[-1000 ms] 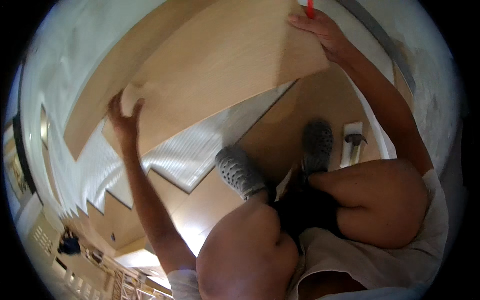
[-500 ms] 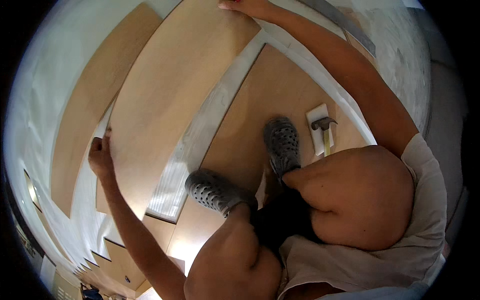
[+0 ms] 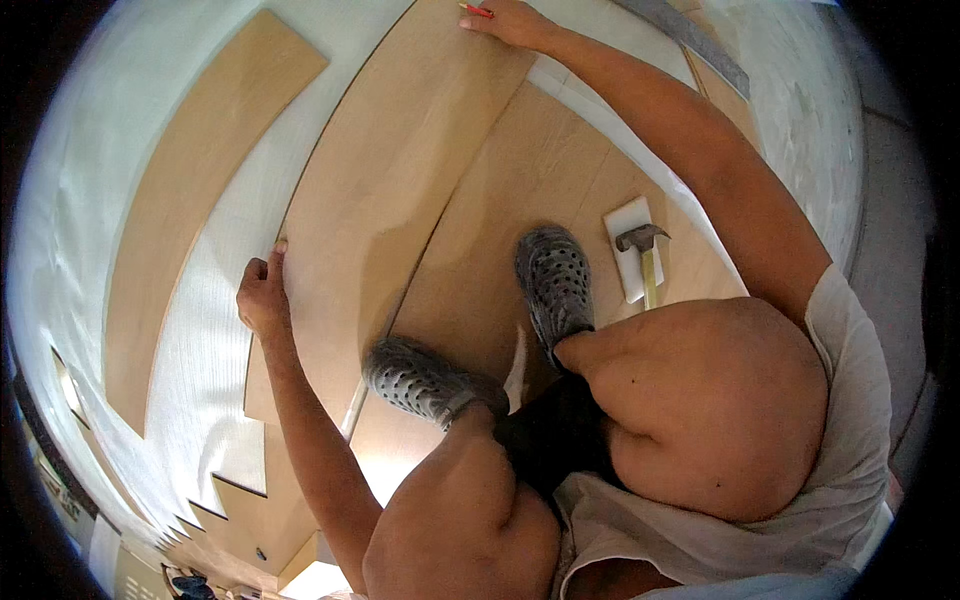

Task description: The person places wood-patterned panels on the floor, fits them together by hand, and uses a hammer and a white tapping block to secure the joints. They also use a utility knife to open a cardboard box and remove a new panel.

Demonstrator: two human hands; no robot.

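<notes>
A long wood-look plank, pale tan with faint grain and a smooth matte face, lies in front of the person between the two hands, its long right edge beside the already laid flooring; a thin dark seam divides them, with a pale sliver near the lower end. The left hand is mostly curled, its thumb tip at the plank's left edge; whether it grips that edge I cannot tell. The right hand, fingers bent, pinches a slim red pencil over the plank's far end. Left of the plank spreads a whitish, finely ribbed underlay sheet with a soft sheen, bearing a separate tan board that looks bowed through the lens. Grey clogs, moulded and pierced with round holes, stand on the flooring, near a claw hammer whose dark metal head rests on a white rectangular block.
</notes>
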